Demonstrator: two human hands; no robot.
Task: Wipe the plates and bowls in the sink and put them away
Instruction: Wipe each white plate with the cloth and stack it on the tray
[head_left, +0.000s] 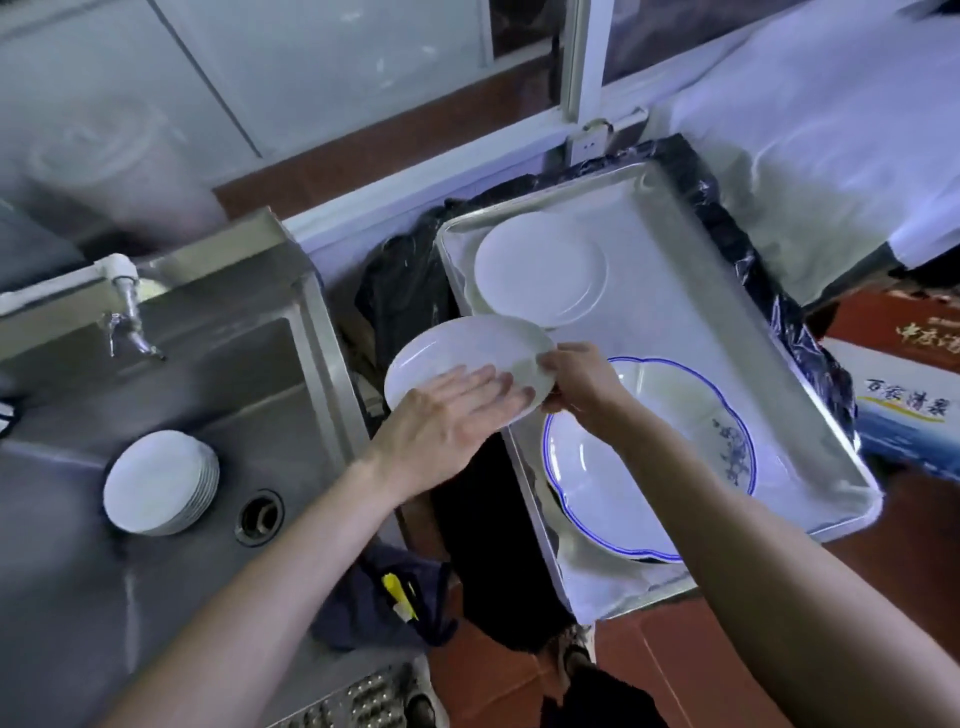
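We hold a white plate (462, 358) above the gap between sink (291, 374) and tray (810, 364) — our right hand (576, 382) pinches its rim; our left hand (447, 426) lies flat, fingers straight, across it; more stacked plates (156, 480) sit in the sink.

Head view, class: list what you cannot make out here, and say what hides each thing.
- Held plate, head view: the left hand lies over its face, so whether a cloth is under the palm cannot be told.
- Blue-rimmed dish: the right hand and forearm cross its middle.
- Stack of plates in the sink: count too small to tell.
- Carton: cut off by the right edge.
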